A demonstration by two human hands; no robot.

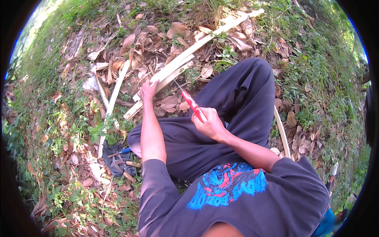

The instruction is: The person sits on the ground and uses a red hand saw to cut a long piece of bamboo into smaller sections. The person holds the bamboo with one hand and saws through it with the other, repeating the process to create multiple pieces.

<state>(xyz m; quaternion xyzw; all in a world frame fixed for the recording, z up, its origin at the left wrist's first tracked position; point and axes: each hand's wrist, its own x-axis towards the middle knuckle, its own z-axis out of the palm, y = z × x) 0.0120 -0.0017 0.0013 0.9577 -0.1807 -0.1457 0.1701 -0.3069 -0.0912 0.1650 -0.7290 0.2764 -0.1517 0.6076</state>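
Pale wooden batten (181,59) lies out in front of the person's crossed legs, long axis on a slant — near end at the left hand (149,89), far end running away up to the right over the dry leaves (169,102). The left hand is the nearer one by a good bit, right at that near end, and it looks closed around it with the thumb side on the wood. Can't see how the fingers sit underneath, though.

Right hand (209,124) is back over the lap, fingers wrapped snugly round a red-handled cutting tool (193,104). Too fine to tell if that thin blade is a knife or a saw. It points forward and a bit left, so it comes at the wood's lower edge crosswise, not along the grain — the tip is right by that edge, but I can't tell if it's touching.

More pale strips sit under and alongside the batten. Off to the left there's another long strip (115,96), plus a few tools on a dark cloth (108,158) beside the knee.
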